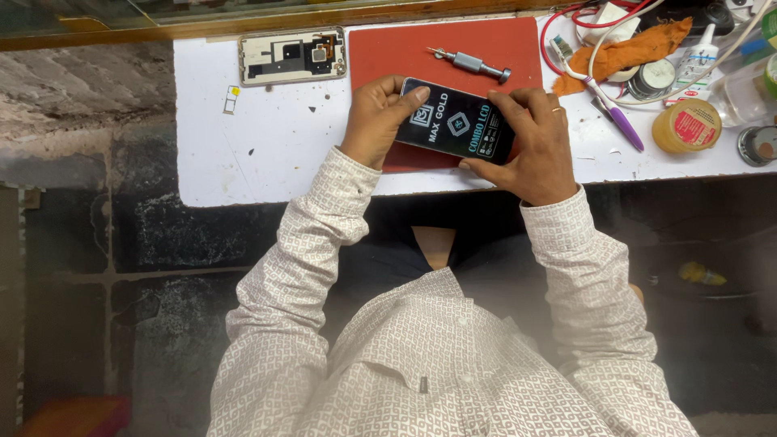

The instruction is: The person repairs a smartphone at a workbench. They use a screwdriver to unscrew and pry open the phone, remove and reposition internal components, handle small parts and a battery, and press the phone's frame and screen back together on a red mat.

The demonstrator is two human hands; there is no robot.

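Held a black phone screen panel (pixel 456 124) w/ both hands, just above the front edge of the red mat (pixel 453 48) on the white table (pixel 267 154). Left hand (pixel 376 117) clamped on the panel's left end, thumb pressed on the top face near the corner, other fingers curled under. Right hand (pixel 530 146) wrapped round the right end, fingers (pixel 518 101) close together along the far edge, thumb at the near edge; gripped by the rims, prob. to keep prints off the glass and keep it level. Panel tilted a bit, left end farther from the body than the right. Lay a small grey screwdriver (pixel 473 63) near the mat's back edge, within easy reach. Sat an opened phone body (pixel 293 55), insides up, at the table's back-left corner, beside the mat; tiny yellow-and-white part (pixel 231 99) just in front of it, apart. Crowded at the right end: orange rag (pixel 627 48), purple-handled tool (pixel 619 125), round yellow-lidded tub (pixel 688 125), small white glue bottle (pixel 700 53), red and white cables (pixel 583 20) at the back-right corner. Prob. pushed aside so the mat stayed free for the work. Patterned white sleeves down at the front edge.
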